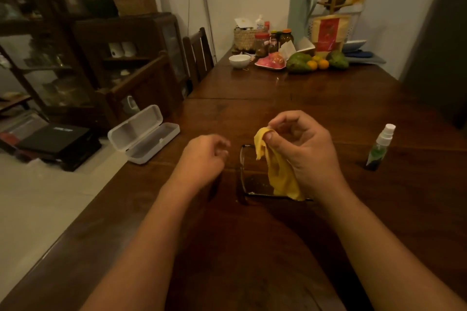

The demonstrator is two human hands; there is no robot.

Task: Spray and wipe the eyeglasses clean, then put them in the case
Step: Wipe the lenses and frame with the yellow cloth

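Note:
Dark-framed eyeglasses (255,183) lie on the wooden table (278,235) between my hands, partly covered by a yellow cloth (279,174). My right hand (300,149) pinches the cloth's top edge and holds it hanging over the right lens. My left hand (204,156) hovers just left of the glasses with its fingers loosely curled and nothing in them; it is blurred. A white eyeglass case (144,134) lies open at the table's left edge. To the right stands a small spray bottle (380,146) with a white top.
The table's far end holds a white bowl (239,60), a pink plate (271,62), fruit (318,62), jars and a woven basket (246,38). Dark wooden chairs (197,55) and cabinets (75,58) line the left side. A dark box (55,139) sits on the floor.

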